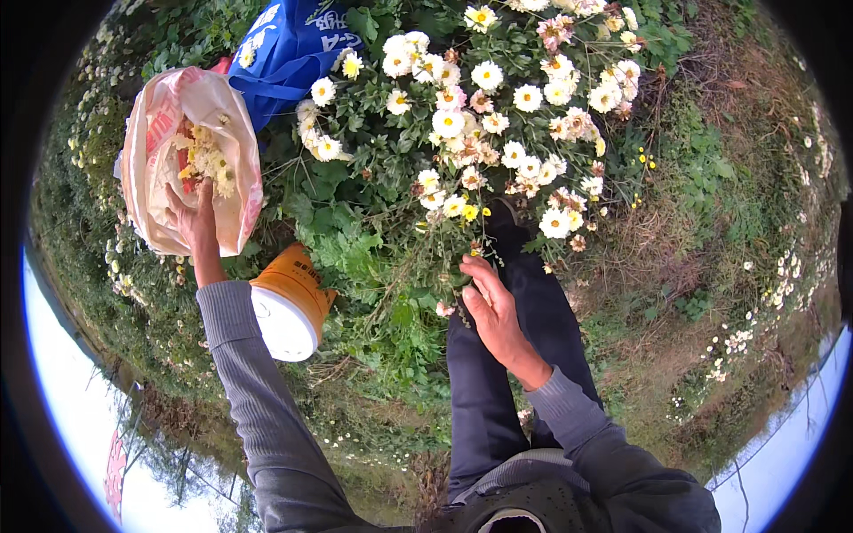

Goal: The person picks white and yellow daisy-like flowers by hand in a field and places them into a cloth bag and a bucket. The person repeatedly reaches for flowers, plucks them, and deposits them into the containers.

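My left hand [194, 223] reaches into the mouth of a whitish woven sack [150, 193] with red print. Its fingers are spread beside the picked chrysanthemum heads [210, 163] in the sack, with nothing seen in them. My right hand [494, 312] hovers in front of my dark trousers, thumb apart from the bent fingers, and appears to hold nothing. Its fingertips are close to thin stems below a clump of white chrysanthemums [448, 123] with yellow centres. Some blooms are browned or pinkish. A small pink bloom [444, 308] hangs left of my right thumb.
A blue bag [280, 66] bearing writing lies behind the sack. Below the sack, an orange bucket [293, 273] with a white end facing me lies tilted among leaves. Green foliage [333, 246] fills the space between my hands. Dry grass [660, 266] covers the ground at right.
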`<state>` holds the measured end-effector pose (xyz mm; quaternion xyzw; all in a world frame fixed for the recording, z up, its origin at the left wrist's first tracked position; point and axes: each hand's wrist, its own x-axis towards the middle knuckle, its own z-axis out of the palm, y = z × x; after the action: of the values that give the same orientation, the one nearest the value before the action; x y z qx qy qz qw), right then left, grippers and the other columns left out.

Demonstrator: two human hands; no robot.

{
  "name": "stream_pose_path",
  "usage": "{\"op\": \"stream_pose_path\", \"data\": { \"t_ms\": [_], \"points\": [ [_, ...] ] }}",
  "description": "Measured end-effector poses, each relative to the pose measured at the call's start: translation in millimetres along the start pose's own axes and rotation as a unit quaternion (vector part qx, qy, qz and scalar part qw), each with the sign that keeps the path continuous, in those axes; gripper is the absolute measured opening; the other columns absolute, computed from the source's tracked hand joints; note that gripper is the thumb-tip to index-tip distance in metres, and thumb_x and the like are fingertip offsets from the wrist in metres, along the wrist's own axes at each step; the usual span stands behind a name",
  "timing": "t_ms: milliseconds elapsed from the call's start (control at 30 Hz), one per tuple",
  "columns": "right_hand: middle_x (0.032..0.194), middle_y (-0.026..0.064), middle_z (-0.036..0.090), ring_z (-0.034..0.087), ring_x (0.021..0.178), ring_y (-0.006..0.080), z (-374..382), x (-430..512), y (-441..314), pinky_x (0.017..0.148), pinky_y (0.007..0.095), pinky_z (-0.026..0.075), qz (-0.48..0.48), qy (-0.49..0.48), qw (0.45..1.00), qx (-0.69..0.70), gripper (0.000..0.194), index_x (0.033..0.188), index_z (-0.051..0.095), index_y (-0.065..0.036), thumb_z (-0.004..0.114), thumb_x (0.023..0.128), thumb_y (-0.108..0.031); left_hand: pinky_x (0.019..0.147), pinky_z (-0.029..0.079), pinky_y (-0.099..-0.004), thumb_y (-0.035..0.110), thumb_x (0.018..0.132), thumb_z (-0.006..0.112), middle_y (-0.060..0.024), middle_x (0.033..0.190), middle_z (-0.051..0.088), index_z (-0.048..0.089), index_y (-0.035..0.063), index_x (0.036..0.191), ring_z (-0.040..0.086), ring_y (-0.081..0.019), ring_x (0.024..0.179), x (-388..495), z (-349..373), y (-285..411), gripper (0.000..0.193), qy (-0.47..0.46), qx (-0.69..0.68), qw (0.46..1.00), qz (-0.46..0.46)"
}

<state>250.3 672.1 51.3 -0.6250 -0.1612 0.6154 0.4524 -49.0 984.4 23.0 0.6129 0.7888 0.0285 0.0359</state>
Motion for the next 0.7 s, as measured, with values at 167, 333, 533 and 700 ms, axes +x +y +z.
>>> {"op": "stream_pose_path", "data": {
  "t_ms": [167, 333, 533, 700],
  "points": [
    [0.116, 0.0112, 0.052, 0.049, 0.108, 0.0179, -98, 54, 22, 0.094, 0.0295, 0.038, -0.065, 0.244, 0.968, -0.007, 0.026, 0.114, 0.049, 0.001, 0.048, 0.089, -0.009, 0.09, 0.039, -0.0365, 0.013, 0.079, 0.059, -0.0165, 0.118, 0.049, 0.049, 0.0059, 0.119, 0.049, -0.0285, 0.106, -103, 27, 61, 0.042, 0.013, -0.155, 0.975, 0.156],
    [0.123, 0.0161, 0.045, 0.049, 0.107, 0.022, -148, 128, 47, 0.083, 0.0314, 0.043, 0.128, 0.278, 0.949, -0.074, 0.047, 0.127, 0.036, -0.001, 0.053, 0.086, -0.017, 0.07, 0.05, -0.034, 0.0, 0.078, 0.055, -0.0159, 0.096, 0.06, 0.058, 0.0017, 0.098, 0.061, -0.0274, 0.077, -258, 59, 199, 0.02, -0.313, -0.326, 0.858, 0.244],
    [0.099, 0.0077, 0.057, 0.054, 0.085, 0.015, -147, 165, 80, 0.069, 0.0282, 0.045, 0.154, 0.191, 0.969, 0.012, 0.043, 0.122, 0.043, 0.0, 0.055, 0.086, -0.022, 0.078, 0.045, -0.0445, 0.009, 0.063, 0.07, -0.0227, 0.125, 0.038, 0.045, 0.0083, 0.116, 0.046, -0.0403, 0.103, -296, 129, 271, 0.058, -0.348, -0.055, 0.846, 0.401],
    [0.097, 0.0047, 0.056, 0.054, 0.079, 0.0114, -143, 164, 92, 0.067, 0.0274, 0.047, 0.167, 0.109, 0.961, 0.193, 0.038, 0.122, 0.041, 0.001, 0.045, 0.091, -0.021, 0.066, 0.048, -0.0426, 0.014, 0.07, 0.065, -0.0187, 0.096, 0.052, 0.051, 0.007, 0.101, 0.056, -0.0354, 0.082, -292, 161, 266, 0.035, -0.36, -0.047, 0.829, 0.426]
  ]
}}
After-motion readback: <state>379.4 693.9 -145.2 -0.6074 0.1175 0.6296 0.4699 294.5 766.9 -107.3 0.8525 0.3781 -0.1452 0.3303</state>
